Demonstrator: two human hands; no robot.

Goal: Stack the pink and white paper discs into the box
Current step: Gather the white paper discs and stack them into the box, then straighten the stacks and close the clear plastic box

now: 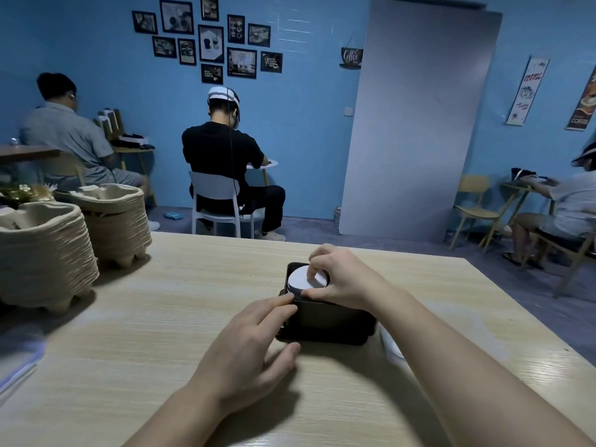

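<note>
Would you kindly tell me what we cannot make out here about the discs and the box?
Head view: box interior, hidden by its near wall and the right hand.
Head view: disc stack height and any pink discs, covered by that hand; only a white top shows.
Head view: white thing beside the box, mostly under the right forearm.

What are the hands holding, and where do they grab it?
The right hand pinches the white discs by their rim, above the black box. The left hand touches the box's left wall.
</note>
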